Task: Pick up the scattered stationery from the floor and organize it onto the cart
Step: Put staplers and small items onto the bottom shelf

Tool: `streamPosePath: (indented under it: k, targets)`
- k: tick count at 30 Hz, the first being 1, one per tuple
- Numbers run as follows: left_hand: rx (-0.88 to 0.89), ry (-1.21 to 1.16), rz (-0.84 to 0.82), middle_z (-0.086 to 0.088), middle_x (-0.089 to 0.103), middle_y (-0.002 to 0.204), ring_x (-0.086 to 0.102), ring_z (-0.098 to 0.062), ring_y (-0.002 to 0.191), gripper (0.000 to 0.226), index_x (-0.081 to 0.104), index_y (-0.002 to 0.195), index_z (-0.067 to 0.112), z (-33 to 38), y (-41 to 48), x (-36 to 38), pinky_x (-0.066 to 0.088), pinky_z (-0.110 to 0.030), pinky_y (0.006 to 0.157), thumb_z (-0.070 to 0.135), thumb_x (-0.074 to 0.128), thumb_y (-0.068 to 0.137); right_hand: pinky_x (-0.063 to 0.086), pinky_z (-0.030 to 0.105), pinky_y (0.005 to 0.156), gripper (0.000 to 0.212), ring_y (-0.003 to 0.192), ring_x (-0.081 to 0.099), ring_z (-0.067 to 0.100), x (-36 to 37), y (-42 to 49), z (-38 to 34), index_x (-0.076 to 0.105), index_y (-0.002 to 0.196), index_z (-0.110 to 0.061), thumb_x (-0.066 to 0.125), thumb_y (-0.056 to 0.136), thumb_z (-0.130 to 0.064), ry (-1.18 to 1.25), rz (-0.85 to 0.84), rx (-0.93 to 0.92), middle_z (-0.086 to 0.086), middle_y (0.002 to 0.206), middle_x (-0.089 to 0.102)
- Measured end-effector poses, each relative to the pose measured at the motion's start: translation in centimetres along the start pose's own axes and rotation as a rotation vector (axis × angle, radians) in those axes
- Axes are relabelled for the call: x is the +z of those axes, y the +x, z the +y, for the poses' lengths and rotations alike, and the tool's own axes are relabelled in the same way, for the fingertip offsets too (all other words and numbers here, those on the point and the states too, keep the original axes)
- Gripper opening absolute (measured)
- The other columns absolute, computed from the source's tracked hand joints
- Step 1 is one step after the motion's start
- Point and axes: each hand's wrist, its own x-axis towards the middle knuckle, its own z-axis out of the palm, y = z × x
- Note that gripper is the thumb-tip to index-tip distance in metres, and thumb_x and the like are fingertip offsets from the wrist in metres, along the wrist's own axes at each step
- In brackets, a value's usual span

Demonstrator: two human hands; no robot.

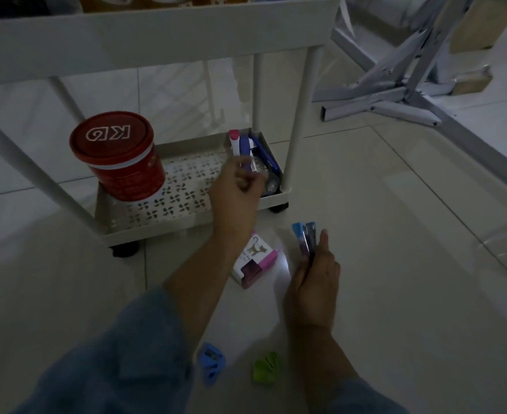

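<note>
My left hand [236, 195] hovers over the right end of the white cart's bottom shelf [168, 216], fingers curled around a small purple-and-white item [250, 166]. Pens and markers [246, 144] lie in that shelf's right corner. My right hand [313, 289] is low over the floor and grips a blue stapler [304, 239] that points up and away. On the tiles between my hands lies a pink-and-white box with a cat picture [253, 259]. A blue sharpener [212, 361] and a green clip-like piece [265, 367] lie near my forearms.
A red lidded tub [118, 155] stands on the left of the bottom shelf. The cart's upper tray [156, 34] overhangs it, with white posts [300, 121] at the corners. A folded metal frame [395, 94] lies on the tiled floor at the upper right.
</note>
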Motion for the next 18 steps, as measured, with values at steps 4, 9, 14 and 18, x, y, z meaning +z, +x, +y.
streamPosePath:
  k: [4,9,14,18]
  targets:
    - [-0.301,0.021,-0.455,0.002,0.064,0.086,0.062,-0.010,0.083,0.038,0.059,0.116,0.002,-1.2,-5.5,1.0,0.049,-0.017,0.069,0.009,0.070,0.081,0.041,0.032,0.085,0.054,0.097,0.046,0.018,-0.5,-0.1,-0.1,0.011,0.145,-0.034,0.030,0.094,-0.027,0.146,0.010,0.031,-0.003,0.105,0.049]
    - [-0.302,0.197,-0.597,-0.019,0.071,0.097,0.068,-0.029,0.092,0.029,0.069,0.100,-0.003,-1.4,-4.8,2.5,0.053,-0.039,0.088,0.015,0.073,0.078,0.034,0.016,0.080,0.050,0.097,0.044,0.005,-0.5,-0.2,-0.1,0.006,0.140,-0.047,0.023,0.094,-0.038,0.208,-0.006,0.069,-0.011,0.106,0.043]
    - [-0.365,0.146,-0.633,-0.015,0.072,0.098,0.068,-0.023,0.092,0.027,0.065,0.099,0.001,-1.1,-4.7,3.0,0.052,-0.041,0.092,0.013,0.074,0.077,0.033,0.010,0.073,0.049,0.090,0.045,0.002,-0.6,-0.2,0.0,0.004,0.137,-0.054,0.025,0.095,-0.037,0.205,0.003,0.063,-0.009,0.101,0.045]
    - [-0.329,0.139,-0.568,-0.009,0.070,0.102,0.065,-0.016,0.093,0.024,0.061,0.104,0.006,-0.5,-5.3,2.4,0.051,-0.029,0.087,0.018,0.067,0.084,0.040,0.029,0.080,0.051,0.094,0.048,0.010,-0.6,-0.3,-0.2,0.004,0.140,-0.047,0.024,0.094,-0.041,0.167,-0.001,0.028,-0.008,0.102,0.049]
